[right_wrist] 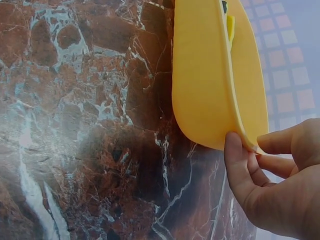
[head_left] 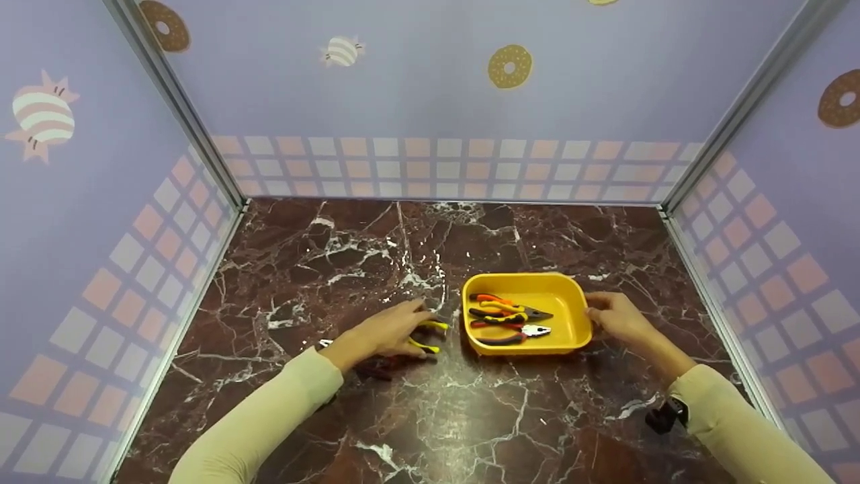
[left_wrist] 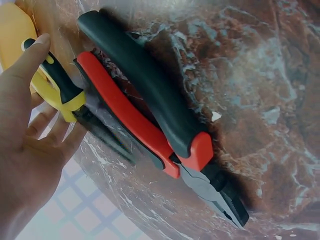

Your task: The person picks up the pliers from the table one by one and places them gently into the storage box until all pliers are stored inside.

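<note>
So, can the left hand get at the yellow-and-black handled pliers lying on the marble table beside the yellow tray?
Probably yes. The left hand already lies over the yellow-and-black handled pliers, its fingers touching a handle. The red-and-black handled pliers lie beside them, not on top, so nothing blocks.

Bright, even light; glossy marble glares, wrist views slightly soft.

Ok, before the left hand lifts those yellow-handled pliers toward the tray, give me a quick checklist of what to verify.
1. Left hand on the yellow-handled pliers: ok, fingers touch the handles.
2. Firm grip closed round them: cannot tell.
3. Right hand steadies the yellow tray: ok, it pinches the rim.
4. Room in the tray: ok, bare floor beside the pliers inside.
5. Red-and-black pliers free of the yellow pair: not ok, they lie close alongside.
</note>
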{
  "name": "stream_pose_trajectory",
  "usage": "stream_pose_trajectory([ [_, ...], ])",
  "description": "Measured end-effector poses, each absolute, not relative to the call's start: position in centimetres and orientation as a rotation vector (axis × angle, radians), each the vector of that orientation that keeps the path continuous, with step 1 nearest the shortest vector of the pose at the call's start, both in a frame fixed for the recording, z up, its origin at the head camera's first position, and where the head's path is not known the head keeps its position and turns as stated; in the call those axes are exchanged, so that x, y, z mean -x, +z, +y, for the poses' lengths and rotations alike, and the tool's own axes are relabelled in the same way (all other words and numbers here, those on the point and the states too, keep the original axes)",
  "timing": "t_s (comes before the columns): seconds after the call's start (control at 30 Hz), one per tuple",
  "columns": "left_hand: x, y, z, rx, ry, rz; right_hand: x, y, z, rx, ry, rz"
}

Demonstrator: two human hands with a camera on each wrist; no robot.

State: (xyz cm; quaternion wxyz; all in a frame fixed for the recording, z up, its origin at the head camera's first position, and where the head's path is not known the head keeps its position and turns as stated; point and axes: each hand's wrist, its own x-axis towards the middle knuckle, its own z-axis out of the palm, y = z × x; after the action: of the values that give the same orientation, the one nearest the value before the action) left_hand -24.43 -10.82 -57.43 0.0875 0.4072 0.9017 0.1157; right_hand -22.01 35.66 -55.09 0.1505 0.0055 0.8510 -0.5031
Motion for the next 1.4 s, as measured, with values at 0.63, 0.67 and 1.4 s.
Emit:
stream_pose_trajectory([
  [0.63, 26.4, -53.2, -8.8, -1.281, 0.348, 2.729, 23.6, -55.1, 35.5, -0.003, -1.398, 2.523],
  [0.67, 26.5, -52.9, -8.6, -1.273, 0.352, 2.731, 23.7, -55.0, 35.5, -0.006, -1.400, 2.519],
  [1.4, 28.1, -50.7, -4.4, -1.363, 0.393, 2.755, 24.8, -55.3, 35.6, -0.062, -1.479, 2.435],
])
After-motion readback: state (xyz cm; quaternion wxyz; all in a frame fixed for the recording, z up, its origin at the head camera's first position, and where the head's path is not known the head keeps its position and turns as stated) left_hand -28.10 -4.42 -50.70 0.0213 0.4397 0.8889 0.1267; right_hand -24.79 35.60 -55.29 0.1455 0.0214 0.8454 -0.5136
